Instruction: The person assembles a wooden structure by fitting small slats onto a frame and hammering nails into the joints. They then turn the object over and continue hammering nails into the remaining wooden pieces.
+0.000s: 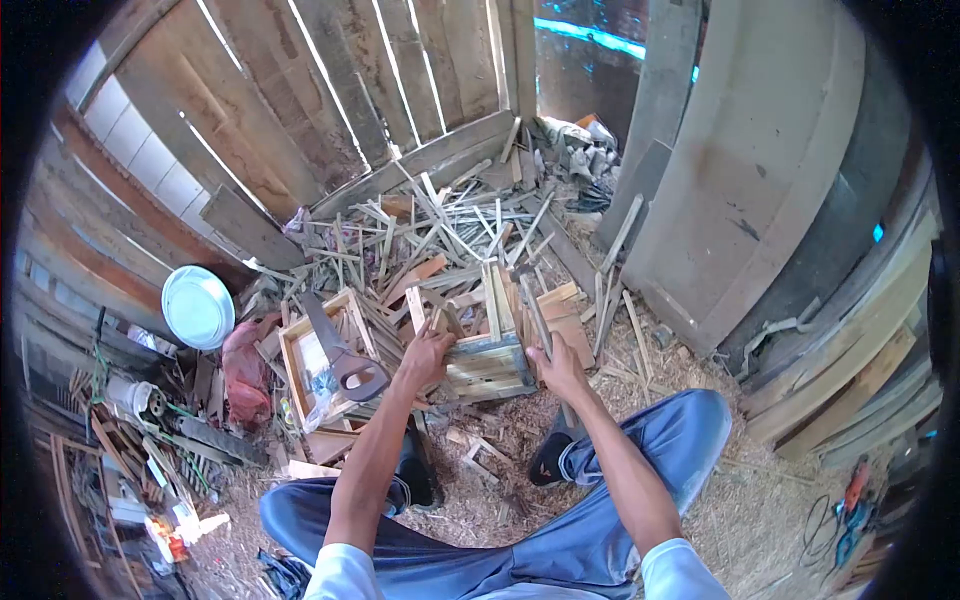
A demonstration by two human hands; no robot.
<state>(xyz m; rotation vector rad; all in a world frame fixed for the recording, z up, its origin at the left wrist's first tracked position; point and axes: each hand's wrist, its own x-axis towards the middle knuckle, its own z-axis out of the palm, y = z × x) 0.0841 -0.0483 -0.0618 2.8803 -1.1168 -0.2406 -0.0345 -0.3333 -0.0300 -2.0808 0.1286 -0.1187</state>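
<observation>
In front of me, between my feet, stands a small slatted wooden crate (488, 368) with upright pieces rising from its back. My left hand (425, 357) is at the crate's upper left corner, fingers closed over its edge. My right hand (562, 366) is wrapped around a hammer (537, 310), a long narrow tool with its upper end angled away from me at the crate's right side. Left of the crate, a handsaw (338, 345) with a dark handle lies across a shallow wooden frame box (294, 362), which has a clear plastic bag (322, 398) in it.
Loose wood strips (450, 225) pile up against the plank wall (300, 90). A pale round basin (198, 307) and a reddish sack (247, 370) stand at left. Large boards (745, 180) lean at right, and a cabled power tool (853, 515) lies lower right. Sawdust covers the floor.
</observation>
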